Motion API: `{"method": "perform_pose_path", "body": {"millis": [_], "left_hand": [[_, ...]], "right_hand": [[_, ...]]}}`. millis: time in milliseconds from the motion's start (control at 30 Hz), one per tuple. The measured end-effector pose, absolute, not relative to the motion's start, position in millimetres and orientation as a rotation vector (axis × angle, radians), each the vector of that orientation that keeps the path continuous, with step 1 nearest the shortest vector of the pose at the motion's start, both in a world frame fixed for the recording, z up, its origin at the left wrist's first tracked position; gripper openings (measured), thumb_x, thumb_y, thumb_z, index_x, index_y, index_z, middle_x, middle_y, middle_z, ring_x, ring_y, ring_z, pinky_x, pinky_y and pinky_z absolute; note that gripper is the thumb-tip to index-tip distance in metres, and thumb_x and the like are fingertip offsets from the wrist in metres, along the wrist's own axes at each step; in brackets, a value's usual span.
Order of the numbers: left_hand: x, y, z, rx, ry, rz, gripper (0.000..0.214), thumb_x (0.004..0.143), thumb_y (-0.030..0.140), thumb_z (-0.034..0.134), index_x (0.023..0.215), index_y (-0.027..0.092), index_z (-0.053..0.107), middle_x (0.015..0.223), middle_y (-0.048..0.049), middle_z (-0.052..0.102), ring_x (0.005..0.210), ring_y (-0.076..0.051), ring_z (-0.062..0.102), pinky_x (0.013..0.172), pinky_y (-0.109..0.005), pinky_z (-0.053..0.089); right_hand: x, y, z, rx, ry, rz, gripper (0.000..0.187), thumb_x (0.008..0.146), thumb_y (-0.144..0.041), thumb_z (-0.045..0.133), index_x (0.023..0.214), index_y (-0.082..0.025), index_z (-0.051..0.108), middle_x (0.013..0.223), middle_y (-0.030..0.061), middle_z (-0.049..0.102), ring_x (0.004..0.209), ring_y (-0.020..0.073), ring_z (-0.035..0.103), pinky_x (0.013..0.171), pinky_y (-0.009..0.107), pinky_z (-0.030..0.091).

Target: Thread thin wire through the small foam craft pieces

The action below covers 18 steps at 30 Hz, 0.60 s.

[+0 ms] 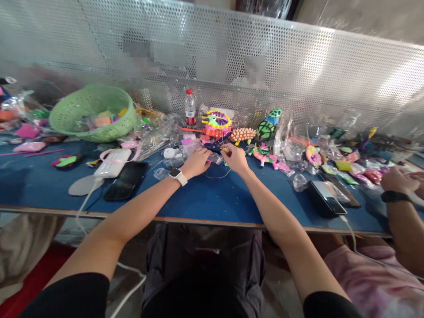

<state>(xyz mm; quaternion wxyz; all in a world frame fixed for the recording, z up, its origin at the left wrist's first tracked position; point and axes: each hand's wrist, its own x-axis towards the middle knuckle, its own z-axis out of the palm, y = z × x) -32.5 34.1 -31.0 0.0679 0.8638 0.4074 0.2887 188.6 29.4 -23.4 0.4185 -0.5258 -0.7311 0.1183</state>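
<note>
The left arm [139, 212] and right arm [276, 205] are stretched forward, bared from above the elbows, and angled inward. The left hand [196, 162] is held palm down, its fingers pointed forward and toward the right hand [236, 157]. The right hand is turned inward, its fingers bent toward the left. The hands are brought near each other, with a gap left between. How tightly either is closed cannot be made out.

Counter [228, 207]: 1. Basket [115, 134]: 1. Bottle [190, 106]: 1. Pale watch [179, 176] plus black watch [395, 197]: 2. Wearer's left hand [197, 162] plus right hand [236, 157]: 2. Corded white block [114, 163]: 1. Spiny figure [243, 134]: 1. Plastic bags [299, 181]: several, overlapping; no reliable count.
</note>
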Motion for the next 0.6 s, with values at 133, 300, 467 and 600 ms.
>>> {"method": "perform_pose_path", "body": {"millis": [133, 300, 467, 600], "left_hand": [[-31, 41, -39, 2.516, 1.286, 0.865, 0.009, 0.091, 0.016, 0.072, 0.092, 0.02, 0.08, 0.087, -0.0129, 0.078, 0.092, -0.034, 0.074, 0.097, -0.048, 0.057], [-29, 38, -33, 2.381, 1.277, 1.083, 0.016, 0.098, 0.021, 0.066, 0.084, 0.021, 0.074, 0.078, -0.0088, 0.076, 0.078, -0.028, 0.07, 0.081, -0.04, 0.054], [-35, 41, -26, 2.042, 1.226, 1.428, 0.027, 0.108, 0.038, 0.057, 0.085, 0.024, 0.062, 0.073, -0.0041, 0.071, 0.07, -0.023, 0.068, 0.076, -0.035, 0.053], [-37, 44, -26, 1.682, 1.078, 1.494, 0.047, 0.109, 0.07, 0.055, 0.091, 0.026, 0.053, 0.073, -0.0011, 0.068, 0.054, -0.018, 0.065, 0.058, -0.031, 0.05]], "right_hand": [[186, 27, -23, -1.297, -1.862, 0.319, 0.025, 0.095, -0.027, 0.072, 0.116, -0.021, 0.084, 0.071, 0.0005, 0.076, 0.07, 0.0226, 0.071, 0.075, 0.032, 0.052], [185, 24, -19, -1.203, -1.846, 0.276, 0.019, 0.098, -0.036, 0.071, 0.099, -0.025, 0.087, 0.081, 0.0043, 0.081, 0.074, 0.0231, 0.071, 0.079, 0.034, 0.056], [185, 21, -14, -1.096, -1.736, 0.22, 0.025, 0.1, -0.044, 0.07, 0.097, -0.027, 0.088, 0.09, 0.0079, 0.083, 0.087, 0.0272, 0.072, 0.09, 0.04, 0.059], [181, 20, -17, -1.065, -1.704, 0.342, 0.023, 0.094, -0.048, 0.075, 0.089, -0.028, 0.086, 0.086, 0.007, 0.081, 0.085, 0.0268, 0.071, 0.086, 0.04, 0.06]]}}
